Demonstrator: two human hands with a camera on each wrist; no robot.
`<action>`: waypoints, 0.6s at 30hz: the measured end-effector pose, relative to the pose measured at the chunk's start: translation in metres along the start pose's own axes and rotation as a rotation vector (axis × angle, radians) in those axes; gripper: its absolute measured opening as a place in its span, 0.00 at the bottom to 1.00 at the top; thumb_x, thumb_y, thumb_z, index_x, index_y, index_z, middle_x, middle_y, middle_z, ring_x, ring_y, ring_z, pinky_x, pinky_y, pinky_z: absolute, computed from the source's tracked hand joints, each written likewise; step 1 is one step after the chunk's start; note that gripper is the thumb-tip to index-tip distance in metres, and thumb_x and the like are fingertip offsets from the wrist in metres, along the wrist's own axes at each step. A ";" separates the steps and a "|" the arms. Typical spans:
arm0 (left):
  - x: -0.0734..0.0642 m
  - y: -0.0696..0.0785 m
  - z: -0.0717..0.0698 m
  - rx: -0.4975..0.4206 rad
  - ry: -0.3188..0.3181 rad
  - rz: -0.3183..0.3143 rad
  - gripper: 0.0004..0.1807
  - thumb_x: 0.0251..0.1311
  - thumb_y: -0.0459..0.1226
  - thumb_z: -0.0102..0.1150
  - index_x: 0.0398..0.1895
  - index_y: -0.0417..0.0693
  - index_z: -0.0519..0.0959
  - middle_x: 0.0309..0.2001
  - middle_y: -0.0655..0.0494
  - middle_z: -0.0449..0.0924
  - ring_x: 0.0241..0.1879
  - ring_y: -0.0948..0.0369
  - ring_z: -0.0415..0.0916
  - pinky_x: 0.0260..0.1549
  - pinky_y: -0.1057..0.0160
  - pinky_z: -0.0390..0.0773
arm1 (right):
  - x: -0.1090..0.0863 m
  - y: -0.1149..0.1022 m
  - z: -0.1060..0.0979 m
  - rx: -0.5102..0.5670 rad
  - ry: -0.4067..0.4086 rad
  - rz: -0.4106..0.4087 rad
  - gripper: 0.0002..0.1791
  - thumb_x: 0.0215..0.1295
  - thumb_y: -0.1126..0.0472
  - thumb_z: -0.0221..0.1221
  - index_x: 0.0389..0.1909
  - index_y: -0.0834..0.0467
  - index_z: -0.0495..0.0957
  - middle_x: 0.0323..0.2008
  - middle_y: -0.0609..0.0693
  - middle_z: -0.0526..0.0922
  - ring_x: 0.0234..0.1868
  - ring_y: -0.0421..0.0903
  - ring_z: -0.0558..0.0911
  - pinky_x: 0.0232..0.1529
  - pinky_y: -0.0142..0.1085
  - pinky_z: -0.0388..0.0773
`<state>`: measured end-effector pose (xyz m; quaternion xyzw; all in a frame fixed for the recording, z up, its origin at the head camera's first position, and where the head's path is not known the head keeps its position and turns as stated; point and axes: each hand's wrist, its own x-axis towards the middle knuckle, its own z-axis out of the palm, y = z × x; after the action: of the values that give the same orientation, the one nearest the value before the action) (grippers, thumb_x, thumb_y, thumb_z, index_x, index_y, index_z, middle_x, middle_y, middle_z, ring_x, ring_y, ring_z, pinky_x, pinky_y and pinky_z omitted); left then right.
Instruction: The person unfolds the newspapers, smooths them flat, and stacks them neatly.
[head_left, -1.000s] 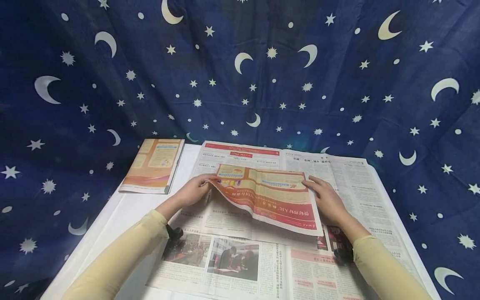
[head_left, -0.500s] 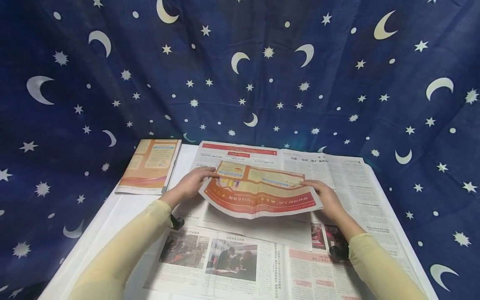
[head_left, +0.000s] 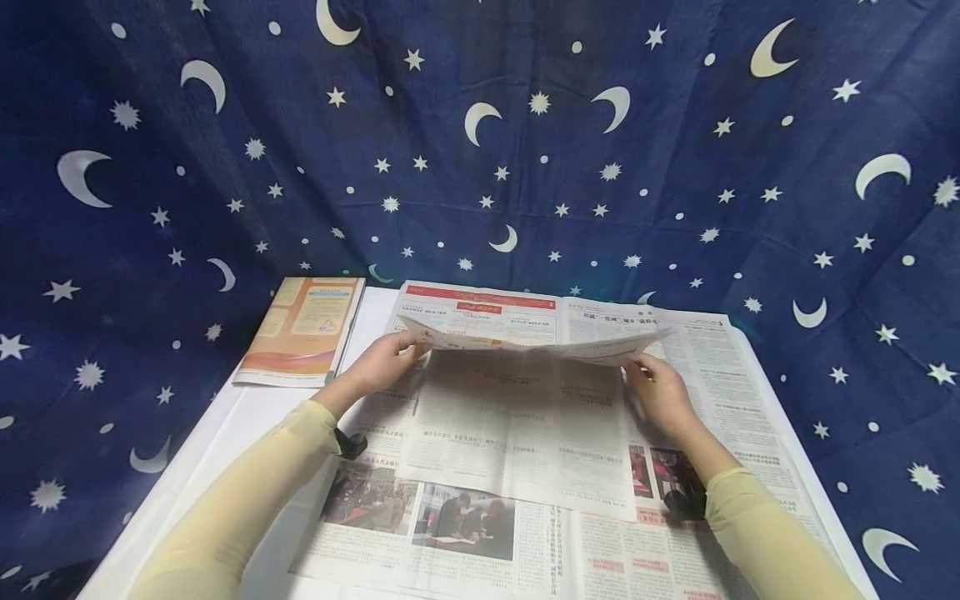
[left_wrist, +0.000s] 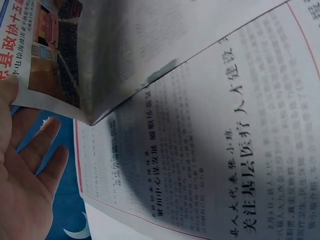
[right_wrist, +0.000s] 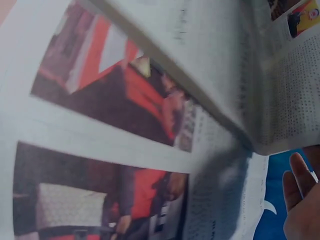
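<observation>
A newspaper sheet with a colourful printed side is raised over the table and seen nearly edge-on, sagging in the middle. My left hand pinches its left end, with the other fingers stretched behind the raised page in the left wrist view. At the opposite end my right hand grips the sheet between thumb and curled fingers. Below it lies a grey text page. The right wrist view shows the page's bent corner right at my fingers.
Open newspapers cover much of the white table, photos and text facing up. A folded orange newspaper lies at the back left. Behind the table hangs a dark blue cloth with moons and stars.
The red and orange side faced up toward me before; the sheet's near edge has now swung up and away. More of the grey text page beneath shows. Both hands keep their hold.
</observation>
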<state>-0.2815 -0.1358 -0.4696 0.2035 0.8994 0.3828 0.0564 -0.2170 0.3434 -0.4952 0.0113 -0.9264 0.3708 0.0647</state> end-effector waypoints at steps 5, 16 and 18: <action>0.000 0.006 -0.001 -0.101 -0.017 0.003 0.26 0.77 0.54 0.49 0.71 0.57 0.75 0.67 0.57 0.77 0.69 0.53 0.71 0.68 0.45 0.68 | 0.002 -0.009 -0.006 0.090 0.028 0.056 0.37 0.78 0.33 0.43 0.67 0.59 0.75 0.63 0.62 0.78 0.67 0.65 0.73 0.64 0.64 0.69; 0.005 0.015 0.000 -0.278 0.000 -0.016 0.27 0.76 0.57 0.49 0.68 0.54 0.77 0.63 0.57 0.80 0.63 0.54 0.77 0.62 0.47 0.76 | 0.009 -0.019 -0.011 0.189 0.072 0.141 0.39 0.75 0.31 0.45 0.61 0.62 0.76 0.63 0.63 0.78 0.65 0.64 0.75 0.62 0.59 0.73; 0.007 0.015 0.001 -0.307 0.008 -0.018 0.27 0.76 0.56 0.50 0.68 0.53 0.77 0.63 0.56 0.80 0.62 0.55 0.78 0.60 0.49 0.78 | 0.011 -0.019 -0.010 0.203 0.085 0.131 0.37 0.76 0.33 0.46 0.58 0.63 0.76 0.60 0.63 0.79 0.61 0.62 0.78 0.58 0.56 0.77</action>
<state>-0.2829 -0.1223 -0.4591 0.1828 0.8323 0.5160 0.0868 -0.2255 0.3368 -0.4738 -0.0587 -0.8792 0.4664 0.0782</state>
